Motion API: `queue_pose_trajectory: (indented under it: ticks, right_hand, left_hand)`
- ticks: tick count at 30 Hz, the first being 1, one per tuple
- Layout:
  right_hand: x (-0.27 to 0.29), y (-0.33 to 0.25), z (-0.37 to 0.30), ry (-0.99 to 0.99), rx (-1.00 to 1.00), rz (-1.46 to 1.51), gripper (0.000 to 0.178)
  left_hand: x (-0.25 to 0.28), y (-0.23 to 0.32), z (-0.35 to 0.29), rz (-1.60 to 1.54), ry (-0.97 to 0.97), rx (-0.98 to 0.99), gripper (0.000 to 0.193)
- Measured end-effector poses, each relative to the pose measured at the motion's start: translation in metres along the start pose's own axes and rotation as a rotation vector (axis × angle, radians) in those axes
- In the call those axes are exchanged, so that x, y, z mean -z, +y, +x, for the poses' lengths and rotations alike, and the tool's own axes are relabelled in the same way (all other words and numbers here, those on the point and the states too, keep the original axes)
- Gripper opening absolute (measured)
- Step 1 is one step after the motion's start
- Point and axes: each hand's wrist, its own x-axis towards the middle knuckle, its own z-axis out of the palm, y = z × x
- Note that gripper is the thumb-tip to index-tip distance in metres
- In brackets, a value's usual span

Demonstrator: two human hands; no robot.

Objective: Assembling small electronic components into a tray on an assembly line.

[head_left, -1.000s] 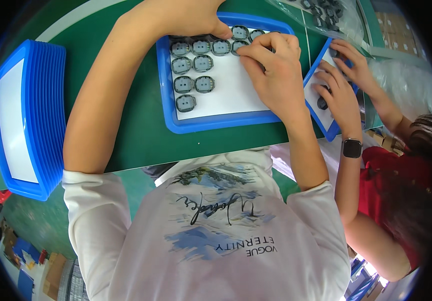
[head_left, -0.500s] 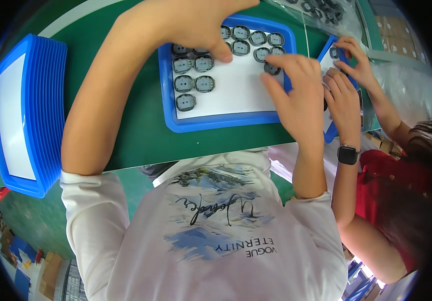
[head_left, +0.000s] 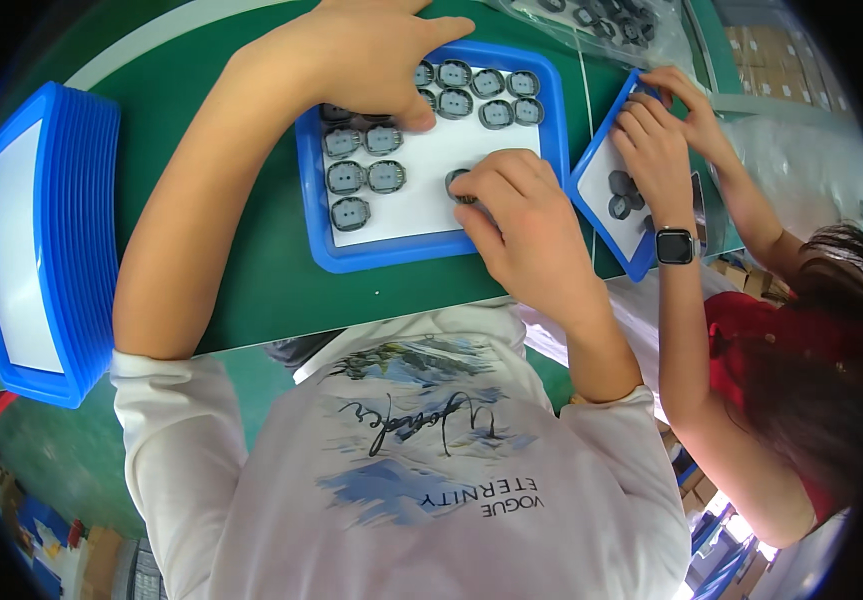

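A blue tray [head_left: 436, 251] with a white lining lies on the table in front of me. Several small rounded grey-and-black plastic parts [head_left: 386, 177] sit in it, grouped along its left side and far edge. Between the thumb and fingers of my right hand [head_left: 529, 225] is one such part [head_left: 458, 186], low over the bare lining or touching it; I cannot tell which. My left hand [head_left: 376, 60] reaches across the tray's far left corner with thumb and fingers apart, covering some parts. Nothing shows in it, though its far fingers are cut off by the picture's edge.
To the left stands a tall stack of blue trays [head_left: 99, 240] with white linings. On the right, a co-worker's hands [head_left: 656, 150] work over a tilted blue tray [head_left: 641, 262] holding dark parts. A clear plastic bag [head_left: 606, 25] of similar parts lies at the far right.
My right hand has moved left and nearer to me, bringing the part from the tray's right side toward its middle. The co-worker's hand has shifted away, uncovering dark parts in their tray.
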Motion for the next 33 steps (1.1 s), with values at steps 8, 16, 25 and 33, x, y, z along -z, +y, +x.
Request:
queue_pose_trajectory:
  ticks: [8, 16, 25, 33]
  right_hand:
    - [-0.006, 0.003, 0.011, 0.148, 0.163, 0.023, 0.026]
    - [-0.011, 0.005, 0.023, 0.060, 0.044, -0.005, 0.017]
    - [-0.008, 0.016, 0.043, 0.032, 0.202, -0.012, 0.015]
    - [-0.007, 0.013, 0.046, 0.032, 0.195, 0.058, 0.017]
  left_hand:
    - [0.007, -0.021, -0.014, -0.118, 0.142, -0.006, 0.085]
    - [0.003, -0.051, -0.019, -0.094, 0.303, 0.078, 0.076]
    - [0.020, -0.045, -0.028, -0.141, 0.279, 0.098, 0.073]
    - [0.014, -0.041, -0.027, -0.127, 0.316, 0.126, 0.059]
